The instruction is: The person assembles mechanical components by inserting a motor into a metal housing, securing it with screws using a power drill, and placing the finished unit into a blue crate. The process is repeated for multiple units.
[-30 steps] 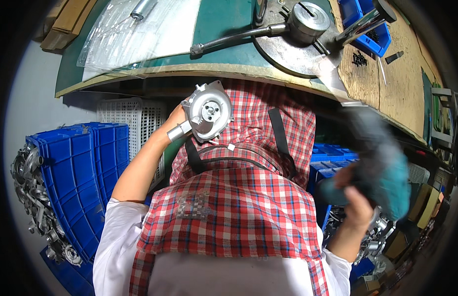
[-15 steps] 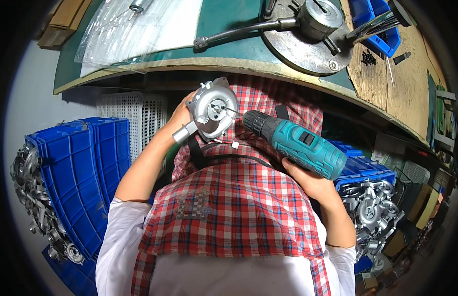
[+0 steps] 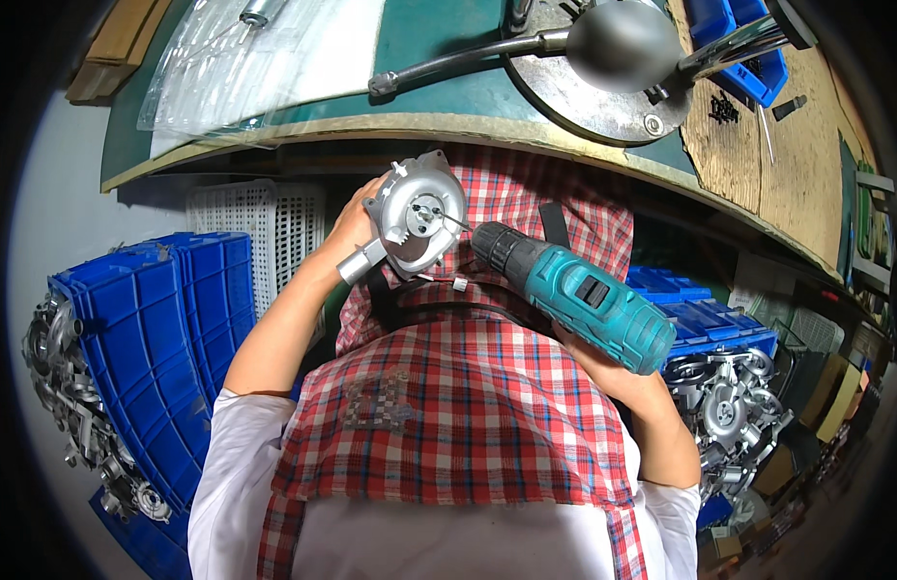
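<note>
My left hand (image 3: 354, 224) is closed round the edge of a round silver metal housing (image 3: 406, 234) with a short spout, held in front of my red checked apron. Dark screws sit around the hub in the middle of the housing. My right hand (image 3: 613, 369) grips a teal cordless drill (image 3: 598, 302), mostly hidden beneath the tool's body. The drill's black chuck points left, and its thin bit (image 3: 455, 221) reaches to the hub. Whether the tip sits in a screw head I cannot tell. A white connector (image 3: 459, 284) hangs just below the housing.
Ahead runs the green workbench edge (image 3: 303, 128), carrying a round steel fixture (image 3: 584, 97) with a long handle. Beside it are a blue bin (image 3: 758, 79) and loose black screws (image 3: 724, 108). Blue crates (image 3: 144, 319) and piled metal castings (image 3: 724, 416) flank me; a white basket (image 3: 231, 232) stands left.
The drill's rear end has swung slightly down toward me, while its bit stays at the hub. My left hand and the housing have hardly moved. A grey blur now covers the fixture's top.
</note>
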Tool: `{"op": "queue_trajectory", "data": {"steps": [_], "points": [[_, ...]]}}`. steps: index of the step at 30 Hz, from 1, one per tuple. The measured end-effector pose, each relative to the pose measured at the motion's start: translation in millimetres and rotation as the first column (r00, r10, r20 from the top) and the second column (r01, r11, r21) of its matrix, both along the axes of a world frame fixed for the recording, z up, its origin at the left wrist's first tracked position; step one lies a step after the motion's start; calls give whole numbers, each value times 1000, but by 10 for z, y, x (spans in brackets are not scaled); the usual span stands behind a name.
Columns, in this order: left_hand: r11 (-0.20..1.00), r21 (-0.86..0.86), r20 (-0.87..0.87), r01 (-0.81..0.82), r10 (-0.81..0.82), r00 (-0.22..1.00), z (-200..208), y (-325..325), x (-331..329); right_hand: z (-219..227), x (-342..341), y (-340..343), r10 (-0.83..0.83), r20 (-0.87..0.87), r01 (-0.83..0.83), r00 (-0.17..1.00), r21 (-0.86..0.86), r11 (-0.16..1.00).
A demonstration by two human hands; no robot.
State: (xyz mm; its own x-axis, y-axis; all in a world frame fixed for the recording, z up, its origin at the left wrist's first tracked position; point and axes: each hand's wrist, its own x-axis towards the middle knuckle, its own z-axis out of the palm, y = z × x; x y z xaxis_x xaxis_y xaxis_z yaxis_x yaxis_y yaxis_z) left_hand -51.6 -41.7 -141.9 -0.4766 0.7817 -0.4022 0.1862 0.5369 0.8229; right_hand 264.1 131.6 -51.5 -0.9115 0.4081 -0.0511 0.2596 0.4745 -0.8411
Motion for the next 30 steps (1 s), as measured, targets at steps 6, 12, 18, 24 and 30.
{"op": "queue_trajectory", "data": {"steps": [6, 12, 18, 24, 30], "points": [[991, 0, -258, 133, -129, 957, 61, -18, 23, 8, -43, 43, 8, -10, -7, 1000, 20, 1000], [983, 59, -447, 176, -132, 885, -31, -69, 50, 75, -63, 80, -32, 53, 35, 998, -50, 998], [973, 79, -472, 216, -154, 868, 16, -23, 36, 79, -110, 85, 8, 79, -6, 997, -22, 1000], [984, 32, -447, 178, -145, 882, 40, -25, 61, 92, -123, 50, -45, 107, 60, 993, -143, 988], [991, 17, -315, 130, -118, 942, -195, -115, -20, 136, -32, 23, -60, 101, 80, 993, -205, 976]]}}
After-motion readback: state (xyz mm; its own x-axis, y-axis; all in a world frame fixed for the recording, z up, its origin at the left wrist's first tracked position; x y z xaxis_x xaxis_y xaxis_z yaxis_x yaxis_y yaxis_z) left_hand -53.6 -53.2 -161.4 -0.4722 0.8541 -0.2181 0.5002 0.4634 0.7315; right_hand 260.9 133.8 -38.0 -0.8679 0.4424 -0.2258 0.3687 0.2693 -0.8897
